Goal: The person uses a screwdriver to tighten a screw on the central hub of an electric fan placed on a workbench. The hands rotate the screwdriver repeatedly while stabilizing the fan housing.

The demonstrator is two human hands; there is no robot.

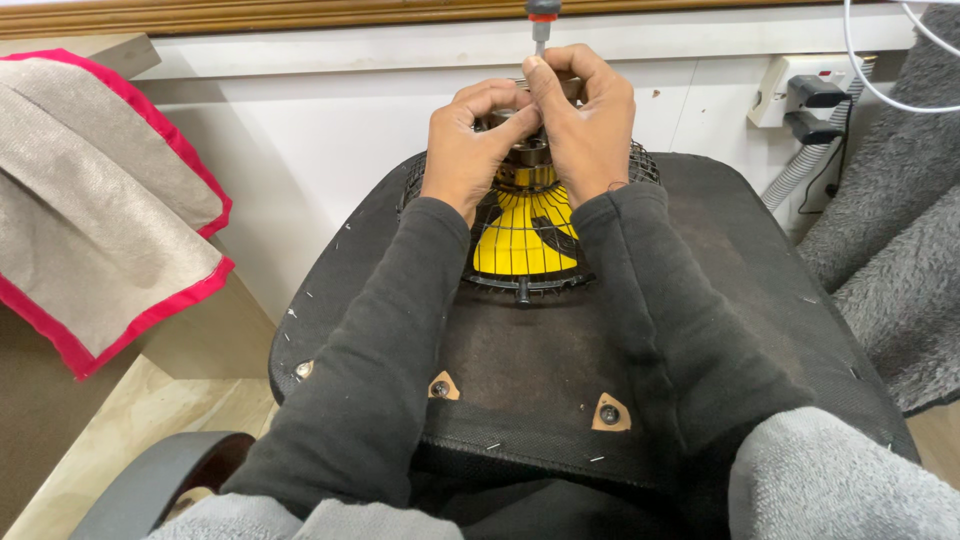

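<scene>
Head view: left hand (pixel 470 140) and right hand (pixel 580 120) clamp together on a grey metal motor hub (pixel 527 160) atop a yellow-bladed black wire-caged fan (pixel 525 235), frame centre, where the red-handled screwdriver (pixel 541 22) could slip sideways.

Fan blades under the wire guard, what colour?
Yellow fan blades, seen through the black guard in the head view.

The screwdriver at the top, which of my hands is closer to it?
Right. The right hand wraps its fingers around the screwdriver shaft, just under the handle. The left hand sits lower and to the left, on the fan motor.
</scene>
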